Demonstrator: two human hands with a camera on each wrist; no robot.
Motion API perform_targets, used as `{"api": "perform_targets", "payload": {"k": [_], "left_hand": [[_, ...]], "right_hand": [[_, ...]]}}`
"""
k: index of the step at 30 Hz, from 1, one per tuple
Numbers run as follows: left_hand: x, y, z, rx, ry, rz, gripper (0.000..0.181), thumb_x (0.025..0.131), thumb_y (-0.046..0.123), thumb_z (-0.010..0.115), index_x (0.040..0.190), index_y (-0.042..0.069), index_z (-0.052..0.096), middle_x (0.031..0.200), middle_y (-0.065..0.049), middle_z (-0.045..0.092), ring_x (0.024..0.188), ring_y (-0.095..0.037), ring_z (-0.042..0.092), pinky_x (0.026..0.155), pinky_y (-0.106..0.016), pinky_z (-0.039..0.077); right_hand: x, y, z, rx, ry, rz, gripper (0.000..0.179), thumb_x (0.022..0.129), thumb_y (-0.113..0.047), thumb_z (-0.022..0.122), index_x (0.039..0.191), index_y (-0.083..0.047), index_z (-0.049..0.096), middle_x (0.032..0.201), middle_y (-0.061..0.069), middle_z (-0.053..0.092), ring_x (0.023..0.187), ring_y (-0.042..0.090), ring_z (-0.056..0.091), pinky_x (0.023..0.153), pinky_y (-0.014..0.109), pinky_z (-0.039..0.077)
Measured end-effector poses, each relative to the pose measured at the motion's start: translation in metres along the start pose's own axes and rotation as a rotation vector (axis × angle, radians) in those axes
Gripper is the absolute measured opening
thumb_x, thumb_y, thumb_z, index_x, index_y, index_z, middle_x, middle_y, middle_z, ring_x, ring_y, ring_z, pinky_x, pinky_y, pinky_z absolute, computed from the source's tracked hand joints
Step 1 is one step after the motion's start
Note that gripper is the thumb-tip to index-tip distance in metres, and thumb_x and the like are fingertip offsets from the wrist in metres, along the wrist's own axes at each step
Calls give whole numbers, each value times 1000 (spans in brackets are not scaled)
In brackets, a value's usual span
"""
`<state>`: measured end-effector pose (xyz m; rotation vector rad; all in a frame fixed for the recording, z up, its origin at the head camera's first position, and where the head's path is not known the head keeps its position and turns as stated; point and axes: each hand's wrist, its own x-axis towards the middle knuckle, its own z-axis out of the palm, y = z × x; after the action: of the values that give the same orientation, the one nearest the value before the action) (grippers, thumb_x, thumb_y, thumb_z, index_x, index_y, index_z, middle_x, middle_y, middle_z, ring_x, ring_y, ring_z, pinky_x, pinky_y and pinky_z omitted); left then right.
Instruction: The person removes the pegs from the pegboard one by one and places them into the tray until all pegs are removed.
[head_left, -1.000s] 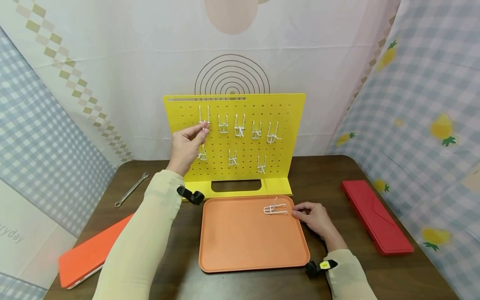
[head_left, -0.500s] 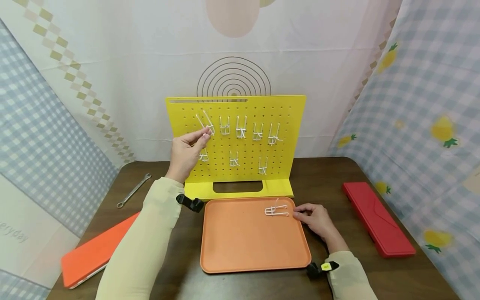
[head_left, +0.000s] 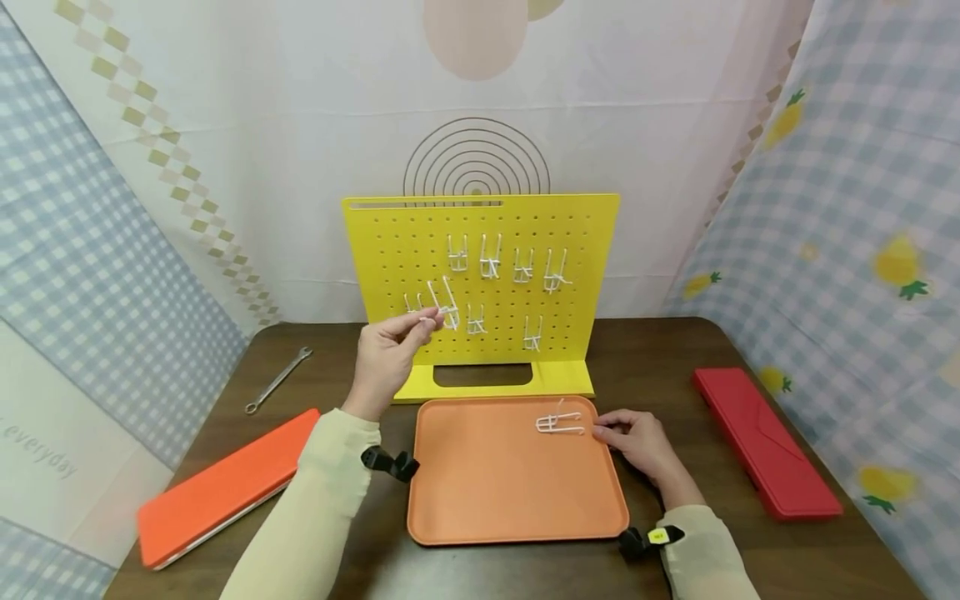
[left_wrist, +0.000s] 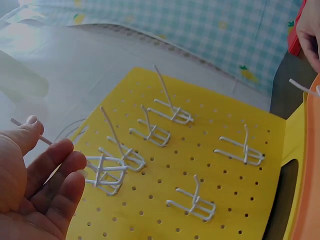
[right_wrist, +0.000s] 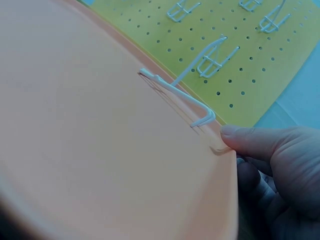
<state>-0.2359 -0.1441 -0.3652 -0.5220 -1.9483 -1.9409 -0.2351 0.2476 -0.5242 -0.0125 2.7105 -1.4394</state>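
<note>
My left hand (head_left: 390,358) pinches a white wire pegboard hook (left_wrist: 101,170) by its arm, between thumb and fingertips. In the head view the hook stands in front of the left part of the yellow pegboard (head_left: 573,321), its two prongs pointing up. Several similar hooks hang on the board in an upper and a lower row. Another white hook (head_left: 551,430) lies near the far right corner of the orange tray (head_left: 510,492). At that corner my right hand (head_left: 641,450) grips the tray's rim, thumb (right_wrist: 250,137) on top and fingers below.
A wrench (head_left: 279,382) and an orange-red case (head_left: 225,492) lie on the dark wooden table (head_left: 375,533) to the left. On the right lies a red case (head_left: 765,442). The tray sits right in front of the pegboard's base (head_left: 562,379).
My left hand has moved the hook down and slightly right, from the upper left of the pegboard to the height of the lower row. The right hand stays at the tray.
</note>
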Motion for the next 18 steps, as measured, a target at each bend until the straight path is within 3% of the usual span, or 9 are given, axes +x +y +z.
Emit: {"api": "perform_targets", "payload": {"k": [7, 15, 18], "left_hand": [[-25, -4, 11, 10, 2, -41, 25, 93, 9, 63, 114, -4, 69, 100, -17, 71, 95, -22, 69, 86, -35, 52], [-46, 5, 30, -13, -28, -103, 22, 93, 2, 61, 111, -9, 68, 100, -26, 68, 95, -41, 65, 84, -43, 53], [-50, 1, 35, -17, -49, -136, 21, 92, 1, 62, 110, -9, 68, 101, -23, 69, 95, -38, 66, 85, -41, 52]], "right_hand": [[0, 2, -1, -13, -3, -23, 24, 84, -28, 76, 102, -12, 75, 100, 7, 70, 82, 19, 59, 67, 30, 50], [0, 3, 0, -12, 8, -27, 25, 83, -31, 77, 100, -13, 76, 99, 6, 70, 81, 19, 58, 67, 30, 50], [1, 4, 0, -13, 6, -32, 25, 83, -31, 77, 100, -13, 76, 99, 6, 70, 81, 19, 59, 67, 30, 50]]}}
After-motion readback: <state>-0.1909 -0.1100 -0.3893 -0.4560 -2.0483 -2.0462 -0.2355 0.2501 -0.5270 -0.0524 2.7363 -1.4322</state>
